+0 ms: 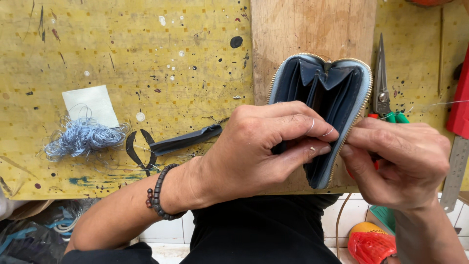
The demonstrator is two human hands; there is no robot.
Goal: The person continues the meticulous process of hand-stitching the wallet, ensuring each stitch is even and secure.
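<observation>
Over a wooden board (312,29) laid on a yellow, paint-spattered worktop (127,58), 2 bare hands hold an open blue zip-around wallet (337,88). Its long axis runs away from the person, mouth facing up, with the dark pleated pockets showing. The left hand (259,146) comes in from the left, its grip clenched on the wallet's near end, fingers curled inside and the thumb pressed beneath. The right hand (405,161) sits just right of the wallet, its grip pinching the zipper edge (354,122) between thumb and forefinger. Both hands touch the wallet, the left covering more of it. Just beyond the right hand lie snips with green handles (383,93). A red tool (460,107) and a metal ruler (455,171) lie at the far right. On the worktop well to the left are a tangle of pale blue thread (83,138), a white paper scrap (90,103) and a dark leather strip (185,139). Below the worktop edge, white floor tiles (342,215) show.
</observation>
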